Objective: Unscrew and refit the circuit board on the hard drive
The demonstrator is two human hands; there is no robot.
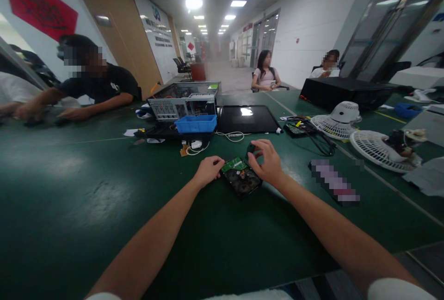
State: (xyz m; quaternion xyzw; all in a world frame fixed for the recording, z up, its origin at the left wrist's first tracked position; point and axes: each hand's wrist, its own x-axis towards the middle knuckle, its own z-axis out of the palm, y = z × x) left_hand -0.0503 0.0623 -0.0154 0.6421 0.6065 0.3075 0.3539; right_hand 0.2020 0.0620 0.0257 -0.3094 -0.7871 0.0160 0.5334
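Observation:
A hard drive (pixel 242 182) lies on the green table with its green circuit board facing up. My left hand (pixel 209 170) pinches the drive's left corner, thumb and fingers closed at its edge. Over the drive's right side, my right hand (pixel 267 162) holds a small dark piece (pixel 250 148) between thumb and fingers. What kind of piece it is cannot be made out. The right hand's lower fingers curl near the drive's right edge; whether they touch it is hidden.
Beyond my hands stand an open computer case (pixel 183 103), a blue tray (pixel 196 124) and a flat black panel (pixel 248 119). Cables (pixel 317 136), white fan parts (pixel 335 122) and a blurred phone-shaped object (pixel 335 183) lie rightward. A co-worker (pixel 100 82) sits at the left; two people sit farther back.

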